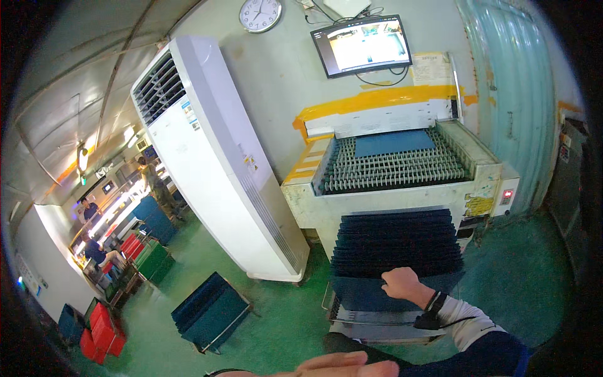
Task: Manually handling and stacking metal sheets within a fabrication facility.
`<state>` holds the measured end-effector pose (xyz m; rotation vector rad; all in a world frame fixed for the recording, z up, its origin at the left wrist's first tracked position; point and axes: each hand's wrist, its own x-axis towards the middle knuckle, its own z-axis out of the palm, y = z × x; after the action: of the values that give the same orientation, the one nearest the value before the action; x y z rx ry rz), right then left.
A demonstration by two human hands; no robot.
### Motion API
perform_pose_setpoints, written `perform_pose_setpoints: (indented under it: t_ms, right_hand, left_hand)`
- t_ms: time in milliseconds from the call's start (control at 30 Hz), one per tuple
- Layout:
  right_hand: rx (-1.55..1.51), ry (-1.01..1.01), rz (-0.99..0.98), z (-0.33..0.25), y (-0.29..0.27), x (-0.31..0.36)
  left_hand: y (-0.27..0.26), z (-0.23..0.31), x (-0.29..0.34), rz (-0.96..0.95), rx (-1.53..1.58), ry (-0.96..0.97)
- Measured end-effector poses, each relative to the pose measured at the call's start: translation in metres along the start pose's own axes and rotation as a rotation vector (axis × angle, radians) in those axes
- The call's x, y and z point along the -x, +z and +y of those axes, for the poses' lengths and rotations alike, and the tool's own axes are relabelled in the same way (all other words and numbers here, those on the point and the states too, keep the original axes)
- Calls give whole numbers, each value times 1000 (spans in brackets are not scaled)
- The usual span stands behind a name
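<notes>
In front of me a rack (370,318) holds a close row of dark blue flat panels (396,242). My right hand (407,286), with a black band on its wrist, is closed at the top edge of the nearest blue panel (364,294), its fingers curled and partly hidden. Low at the bottom edge, my left hand (345,366) shows only in part, its fingers stretched out and holding nothing visible. Beyond the rack stands a roller conveyor machine (402,166), with one blue panel (392,143) lying flat on its rollers.
A second rack of panels (210,311) stands on the green floor to the left. A tall white air conditioner (213,169) stands beside the machine. A screen (361,47) and a clock (260,14) hang above. Further left, several people are near red and green racks (151,257).
</notes>
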<state>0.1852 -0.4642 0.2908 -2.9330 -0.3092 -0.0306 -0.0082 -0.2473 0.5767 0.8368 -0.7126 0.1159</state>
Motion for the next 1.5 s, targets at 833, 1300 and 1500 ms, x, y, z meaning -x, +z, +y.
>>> perform_pose_setpoints:
  t_ms: [833, 1300, 1500]
  right_hand:
    - [-24, -8, 27, -4, -1, 3]
    - [1, 35, 7, -4, -3, 3]
    - [46, 58, -46, -3, -2, 2]
  left_hand:
    - [-8, 14, 11, -100, 178, 231]
    - [-43, 0, 12, -217, 427, 120]
    - [-38, -11, 24, -45, 462, 149]
